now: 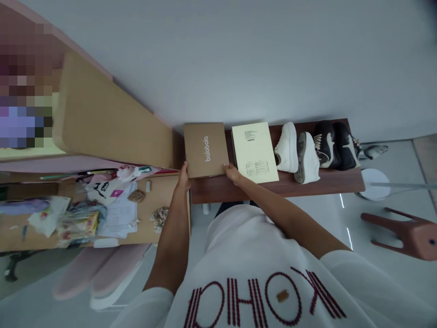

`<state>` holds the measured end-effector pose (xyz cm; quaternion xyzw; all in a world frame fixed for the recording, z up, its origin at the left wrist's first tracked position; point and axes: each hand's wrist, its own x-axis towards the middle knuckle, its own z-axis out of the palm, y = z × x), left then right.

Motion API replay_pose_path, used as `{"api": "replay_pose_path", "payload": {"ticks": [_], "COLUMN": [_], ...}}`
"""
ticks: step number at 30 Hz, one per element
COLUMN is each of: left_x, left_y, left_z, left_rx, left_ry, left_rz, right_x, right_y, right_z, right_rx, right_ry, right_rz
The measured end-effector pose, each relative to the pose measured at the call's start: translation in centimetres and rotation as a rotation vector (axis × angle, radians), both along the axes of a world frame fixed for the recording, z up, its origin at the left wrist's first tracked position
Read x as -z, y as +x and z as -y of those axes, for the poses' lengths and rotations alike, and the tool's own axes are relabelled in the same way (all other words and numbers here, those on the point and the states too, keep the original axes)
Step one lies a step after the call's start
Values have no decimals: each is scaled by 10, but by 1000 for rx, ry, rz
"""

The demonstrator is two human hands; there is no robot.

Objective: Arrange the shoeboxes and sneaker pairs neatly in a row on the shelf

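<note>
- We find the brown cardboard box (205,149), printed "balabala", at the left end of the dark wood bench (273,193), slightly skewed, with its left side close to the bench's end.
- Our left hand (183,178) is partly closed, curled around the box's near left corner.
- Our right hand (233,173) is also partly closed, its fingers lying over the near right corner. We cannot tell how firm either hold is.
- Both hands sit at the near corners, so the far edge has no support. If we raise the box like this, it could tip away from us.
- The cream paper sheets (254,152) lie just right of the box. Sliding the box right could catch them and push them into the white sneakers (290,148).
- Those sneakers stand beside the black sneakers (336,145), so one knock could shift the whole row toward the bench's right end.
- On our left, a tan board (112,114) leans close by, above a cluttered desk (160,184). Swinging the box that way could strike the board or sweep papers off the desk.
</note>
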<state>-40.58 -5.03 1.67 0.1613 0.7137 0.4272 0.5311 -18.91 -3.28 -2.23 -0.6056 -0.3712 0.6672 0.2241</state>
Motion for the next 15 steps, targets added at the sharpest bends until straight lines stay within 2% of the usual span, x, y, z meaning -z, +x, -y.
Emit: {"api": "replay_pose_path", "payload": {"ticks": [3,5,8,11,13,15], "left_x": [-31,-49,-64,-61,-51,-37], "left_y": [3,21,66,103,110,106], "left_z": [14,26,47,66,72,72], "left_rx": [121,225,360,418,403,355], "left_ry": [133,225,338,381,382,354], "left_rz": [-384,-608,-673,-536,-420,-364], "right_x": [-3,-12,-33,-57,-69,-75], "right_y": [-1,-3,5,25,35,37], "right_z": [7,9,5,1,1,0], "right_rx": [58,47,23,45,28,-2], "right_ry": [-168,-204,-216,-45,106,160], "right_rz": [-105,-131,-178,-91,91,262]}}
